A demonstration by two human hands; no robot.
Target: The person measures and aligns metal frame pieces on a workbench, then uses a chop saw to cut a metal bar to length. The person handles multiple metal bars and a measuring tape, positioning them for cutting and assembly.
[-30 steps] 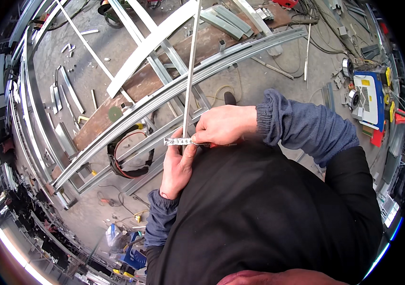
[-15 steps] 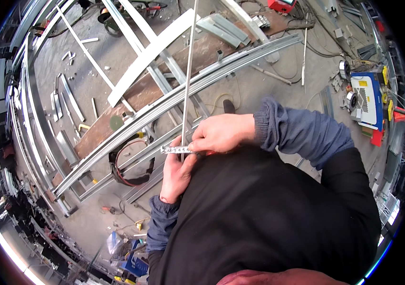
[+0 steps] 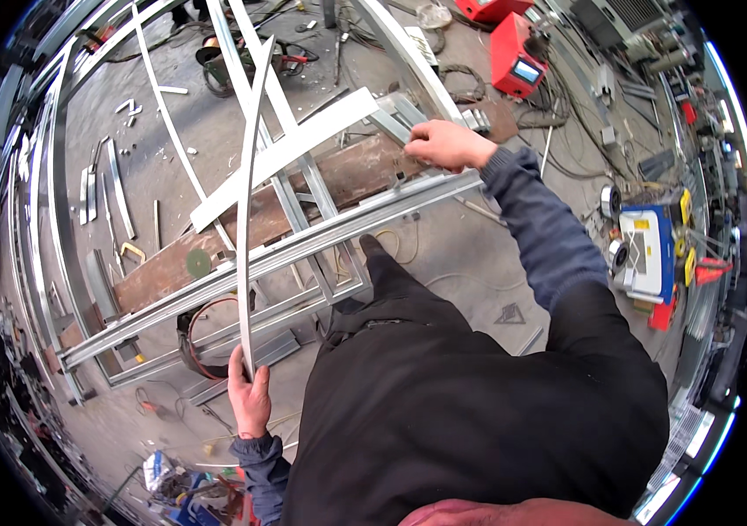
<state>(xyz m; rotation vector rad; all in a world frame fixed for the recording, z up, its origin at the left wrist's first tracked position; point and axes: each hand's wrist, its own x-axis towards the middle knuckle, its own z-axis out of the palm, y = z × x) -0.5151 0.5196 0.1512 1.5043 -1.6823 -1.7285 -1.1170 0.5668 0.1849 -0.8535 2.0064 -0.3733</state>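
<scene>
My left hand [image 3: 250, 401] grips the lower end of a long, thin, pale metal strip [image 3: 244, 254], which stretches away from me across the metal frame and looks slightly bowed. Over the far side of the frame, my right hand [image 3: 451, 145] is held out with its fingers curled. Whatever those fingers hold, if anything, is hidden. Close by are the right end of a silvery frame rail [image 3: 321, 238] and some short metal profiles [image 3: 394, 123]. A broad white metal strip [image 3: 290, 159] lies across the frame, passing beneath the long strip.
A rusty steel beam [image 3: 352, 180] runs behind the rail, with a green disc [image 3: 198, 262] on it. Red machines [image 3: 514, 66] and cables stand at the far right. Nearer on the right is a blue and white machine [image 3: 645, 250]. Metal offcuts [image 3: 119, 188] lie on the left floor.
My hands have moved apart: the right reached outward to the far right, the left drew down and left with the long strip. The marked, ruler-like strip between them is no longer visible.
</scene>
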